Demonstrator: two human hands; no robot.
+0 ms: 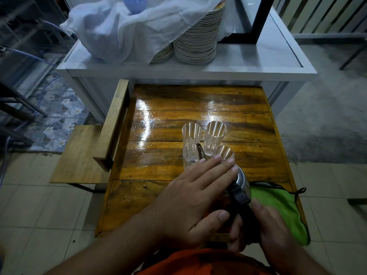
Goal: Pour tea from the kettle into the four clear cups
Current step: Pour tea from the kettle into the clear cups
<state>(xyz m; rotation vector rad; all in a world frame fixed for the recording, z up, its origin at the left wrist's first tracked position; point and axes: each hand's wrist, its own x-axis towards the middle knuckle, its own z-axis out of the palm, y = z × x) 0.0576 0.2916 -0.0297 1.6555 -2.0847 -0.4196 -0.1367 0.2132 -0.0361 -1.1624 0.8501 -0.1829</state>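
1. Kettle (241,182) is largely hidden: the left hand (190,201) lies flat over its lid and the right hand (266,225) covers the rear of its black handle (239,195), so only a strip of steel body, part of the handle and the dark spout (200,152) show.
2. Fingers of the left hand are spread and extended, pressing on the lid rather than curled around anything.
3. Fingers of the right hand are wrapped around the handle, gripping it, with the thumb lying along its top.
4. The kettle is tilted forward over the near half of the wooden table (178,108), its spout pointing into the cluster of clear cups (214,135).
5. Three cups are plain to see; a fourth is mostly covered by the spout and the left fingertips, and only its rim and a bit of wall can be made out.
6. Whether any tea is flowing or sits in the cups cannot be told.
7. A green cloth (278,205) lies on the table's near right corner, partly behind the right hand.
8. Beyond the table, a white cloth (129,30) drapes over stacked plates (198,42), hiding most of them.
9. No brand, label or writing is legible anywhere.
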